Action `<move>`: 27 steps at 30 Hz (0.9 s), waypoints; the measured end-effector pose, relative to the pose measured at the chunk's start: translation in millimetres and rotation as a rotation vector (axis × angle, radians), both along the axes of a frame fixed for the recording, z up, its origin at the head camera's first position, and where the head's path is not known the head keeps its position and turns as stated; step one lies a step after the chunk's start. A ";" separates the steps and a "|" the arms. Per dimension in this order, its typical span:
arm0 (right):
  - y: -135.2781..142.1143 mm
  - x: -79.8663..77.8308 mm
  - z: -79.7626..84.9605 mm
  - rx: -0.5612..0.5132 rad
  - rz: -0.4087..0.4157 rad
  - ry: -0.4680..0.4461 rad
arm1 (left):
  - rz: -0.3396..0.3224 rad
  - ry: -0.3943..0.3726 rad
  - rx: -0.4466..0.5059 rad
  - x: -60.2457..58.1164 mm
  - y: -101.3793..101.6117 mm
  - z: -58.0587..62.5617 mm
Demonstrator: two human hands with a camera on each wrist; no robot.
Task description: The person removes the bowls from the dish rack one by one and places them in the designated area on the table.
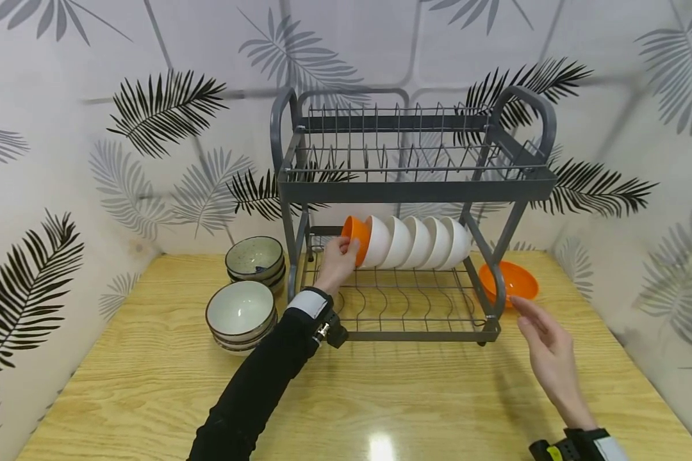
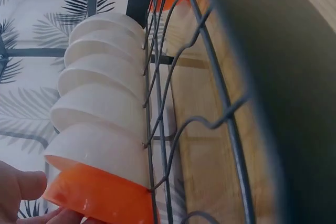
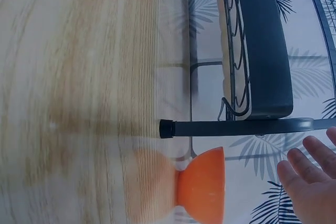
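Observation:
My left hand (image 1: 336,264) pinches the rim of an orange bowl (image 1: 359,238) standing on its side at the left end of the dish rack's lower shelf. Several white bowls (image 1: 402,243) lean in a row just right of it. Seen from the left wrist, thumb and fingers (image 2: 32,184) are at the rim of that orange bowl (image 2: 100,195). Another orange bowl (image 1: 521,282) sits upright on the table, right of the rack. My right hand (image 1: 548,355) hovers in front of that bowl with fingers extended, holding nothing.
The dark two-tier dish rack (image 1: 415,191) stands against the patterned wall, its upper tier raised on side posts. Left of it are two stacks of bowls, a greenish one (image 1: 254,256) behind and a cream one (image 1: 241,308) in front. The wooden table (image 1: 403,390) extends forward.

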State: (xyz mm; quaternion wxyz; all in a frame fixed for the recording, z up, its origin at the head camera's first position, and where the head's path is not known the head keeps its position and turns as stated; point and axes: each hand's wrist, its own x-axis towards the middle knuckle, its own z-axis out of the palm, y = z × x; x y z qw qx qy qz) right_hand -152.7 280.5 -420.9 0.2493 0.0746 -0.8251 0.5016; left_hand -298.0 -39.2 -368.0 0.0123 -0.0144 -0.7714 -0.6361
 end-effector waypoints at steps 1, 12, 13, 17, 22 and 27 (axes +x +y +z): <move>-0.7 0.2 0.2 0.001 0.000 0.001 | 0.004 0.001 -0.016 -0.3 -0.1 -0.3; -4.3 0.8 0.2 -0.014 0.012 0.015 | 0.061 0.063 -0.203 -1.9 -5.2 5.9; -4.3 0.8 0.1 -0.013 0.014 0.017 | 0.069 0.068 -0.216 -1.9 -5.8 6.2; -4.2 0.4 -0.2 -0.017 0.014 0.016 | 0.096 0.081 -0.229 -2.2 -7.9 7.4; -4.6 0.6 -1.0 -0.015 0.003 0.007 | 0.115 0.079 -0.209 -1.7 -8.3 7.0; -5.0 1.2 -0.9 -0.012 0.003 0.009 | 0.130 0.076 -0.165 -0.2 -8.4 5.8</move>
